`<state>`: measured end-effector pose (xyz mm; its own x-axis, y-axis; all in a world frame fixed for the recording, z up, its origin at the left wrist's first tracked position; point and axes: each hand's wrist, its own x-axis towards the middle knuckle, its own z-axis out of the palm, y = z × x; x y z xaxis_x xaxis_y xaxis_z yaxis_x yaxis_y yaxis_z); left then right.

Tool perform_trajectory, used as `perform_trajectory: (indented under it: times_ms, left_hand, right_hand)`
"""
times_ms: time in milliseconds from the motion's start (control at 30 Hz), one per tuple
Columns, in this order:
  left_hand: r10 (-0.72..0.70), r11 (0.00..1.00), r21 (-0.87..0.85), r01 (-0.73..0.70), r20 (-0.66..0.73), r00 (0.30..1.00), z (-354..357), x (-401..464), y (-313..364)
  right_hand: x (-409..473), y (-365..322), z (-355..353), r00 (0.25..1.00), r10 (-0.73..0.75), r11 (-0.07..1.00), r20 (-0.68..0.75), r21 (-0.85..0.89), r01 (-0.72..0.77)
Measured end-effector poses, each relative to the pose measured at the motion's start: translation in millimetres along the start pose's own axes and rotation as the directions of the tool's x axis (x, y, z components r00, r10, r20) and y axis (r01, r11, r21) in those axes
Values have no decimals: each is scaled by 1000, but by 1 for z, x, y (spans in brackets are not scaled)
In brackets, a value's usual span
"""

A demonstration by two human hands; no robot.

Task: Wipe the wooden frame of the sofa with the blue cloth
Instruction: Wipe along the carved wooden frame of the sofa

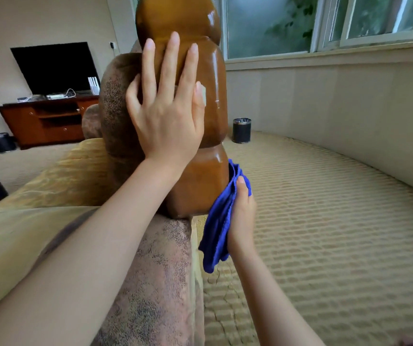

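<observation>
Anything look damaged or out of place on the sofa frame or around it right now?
The wooden frame looks glossy and intact. The upholstery beside it shows dark, speckled wear patches. The blue cloth hangs from the right hand against the frame's side. Nothing spilled.

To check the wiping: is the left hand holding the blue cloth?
No, the left hand lies flat on the wooden frame; the right hand holds the blue cloth.

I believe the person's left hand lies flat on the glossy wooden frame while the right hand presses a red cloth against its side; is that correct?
Almost: the cloth is blue, not red, as the head view shows. The left hand does lie flat on the wooden frame, and the right hand holds that cloth against its side.
</observation>
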<state>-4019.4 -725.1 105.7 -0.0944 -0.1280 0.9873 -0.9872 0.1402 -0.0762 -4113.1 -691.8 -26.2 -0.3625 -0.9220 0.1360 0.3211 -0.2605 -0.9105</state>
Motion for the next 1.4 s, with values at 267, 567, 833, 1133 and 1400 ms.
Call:
perform_trajectory:
  times_ms: [267,567,833,1133,1400]
  left_hand:
    - [-9,999,41,10,-41,999,2,0,3]
    - [-50,999,10,50,-21,999,-1,-1,7]
    - [-50,991,-123,45,-35,998,-2,0,0]
    - [-11,840,-539,56,85,996,-12,5,-13]
    - [-400,72,-798,599,527,750,-66,17,-31]
  right_hand:
    - [16,-31,16,973,-222,975,61,-9,223]
    - [14,-14,11,979,-199,979,-33,-45,198]
    - [-8,-27,32,869,-484,869,-105,-171,464]
    - [-5,-24,33,400,-889,211,224,-576,790]
    - [-20,-22,78,183,-750,-287,636,-562,776]
